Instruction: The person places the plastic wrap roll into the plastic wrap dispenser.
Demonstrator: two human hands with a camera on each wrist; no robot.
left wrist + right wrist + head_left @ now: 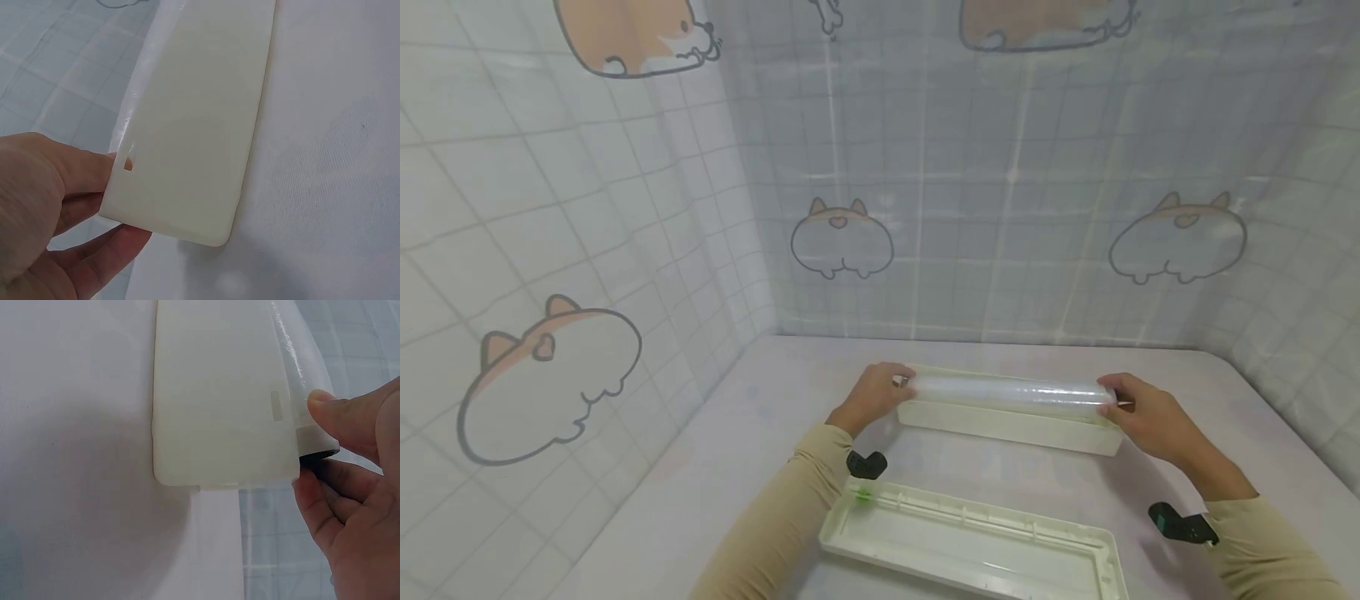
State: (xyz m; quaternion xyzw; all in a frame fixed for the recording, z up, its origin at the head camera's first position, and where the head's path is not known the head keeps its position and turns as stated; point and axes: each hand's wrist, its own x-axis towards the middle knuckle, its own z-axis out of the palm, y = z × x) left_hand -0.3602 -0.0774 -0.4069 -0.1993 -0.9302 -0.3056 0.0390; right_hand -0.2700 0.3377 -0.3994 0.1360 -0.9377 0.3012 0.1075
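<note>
A shiny roll of clear plastic wrap [1007, 392] lies lengthwise along the top of a long cream box [1000, 425]. The right hand [1153, 421] grips the roll's right end. In the right wrist view, its thumb rests on the film and its fingers are under the dark open end of the core [319, 454]. At the roll's other end, the left hand [872, 396] holds it between thumb and fingers. From the left wrist, the box wall [187, 125] hides most of the roll, and the fingers sit right at the box's corner.
Nearer the body, a long cream lid [962, 546] lies with its ribbed inside up, a small green piece [863, 495] at its left corner. The white tabletop [700, 492] meets curtain-like sheets [1000, 275] printed with cartoon dogs at the back and sides.
</note>
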